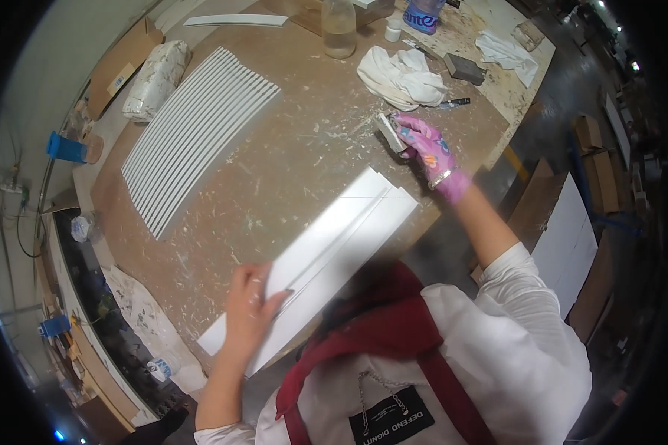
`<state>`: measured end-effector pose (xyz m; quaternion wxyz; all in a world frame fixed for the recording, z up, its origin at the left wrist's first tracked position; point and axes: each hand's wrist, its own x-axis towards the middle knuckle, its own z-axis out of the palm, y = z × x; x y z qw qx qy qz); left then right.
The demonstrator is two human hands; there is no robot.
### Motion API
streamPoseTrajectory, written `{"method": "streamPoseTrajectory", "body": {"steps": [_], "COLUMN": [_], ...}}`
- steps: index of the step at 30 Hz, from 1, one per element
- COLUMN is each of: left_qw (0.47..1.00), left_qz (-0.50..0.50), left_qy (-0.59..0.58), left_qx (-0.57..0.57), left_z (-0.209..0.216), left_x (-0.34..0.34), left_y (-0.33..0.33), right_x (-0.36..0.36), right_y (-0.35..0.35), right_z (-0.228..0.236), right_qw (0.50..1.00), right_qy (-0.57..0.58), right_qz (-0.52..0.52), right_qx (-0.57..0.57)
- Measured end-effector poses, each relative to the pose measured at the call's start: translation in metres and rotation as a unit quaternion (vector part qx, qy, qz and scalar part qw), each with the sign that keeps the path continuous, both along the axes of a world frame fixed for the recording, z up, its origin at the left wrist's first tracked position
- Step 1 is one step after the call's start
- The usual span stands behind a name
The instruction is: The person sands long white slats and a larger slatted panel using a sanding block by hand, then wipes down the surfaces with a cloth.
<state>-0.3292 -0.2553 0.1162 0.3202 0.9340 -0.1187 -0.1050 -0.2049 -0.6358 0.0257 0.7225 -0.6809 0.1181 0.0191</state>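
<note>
Long flat white boards (341, 222) lie slantwise at the table's near edge, overlapping lengthwise with their far ends stepped. My left hand (251, 304), bare, grips the boards near their lower left end, thumb on top; part of its fingers is hidden. My right hand (427, 148) wears a pink patterned glove. Its fingers are closed on a small whitish block (390, 134), which looks like a sanding block, held just beyond the boards' far end and apart from them.
Many narrow white strips (200, 133) lie side by side at the left of the brown table (304, 148). Around the far side are a wrapped white bundle (158, 80), a bottle of liquid (339, 33), a white cloth (401, 78) and a dark grey block (465, 69).
</note>
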Motion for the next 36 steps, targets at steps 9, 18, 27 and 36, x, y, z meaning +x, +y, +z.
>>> {"method": "streamPoseTrajectory", "body": {"steps": [9, 18, 27, 36], "left_qw": [0.981, 0.942, 0.969, 0.969], "left_qz": [-0.059, 0.046, 0.074, 0.072], "left_qy": [-0.147, -0.202, -0.191, -0.214], "left_qx": [0.109, 0.264, 0.137, 0.098], "left_z": [-0.026, -0.109, -0.116, -0.121], "left_x": [0.078, 0.168, 0.180, 0.153], "left_y": [0.019, 0.038, 0.056, 0.047], "right_x": [-0.007, 0.017, 0.148, 0.134], "right_y": [0.016, 0.023, 0.057, 0.108], "right_z": [-0.019, 0.006, -0.025, -0.029], "right_qw": [0.991, 0.995, 0.942, 0.861], "right_qy": [-0.005, -0.004, -0.157, -0.149], "right_qz": [-0.080, -0.081, 0.160, 0.174], "right_qx": [0.108, 0.053, -0.251, -0.454]}}
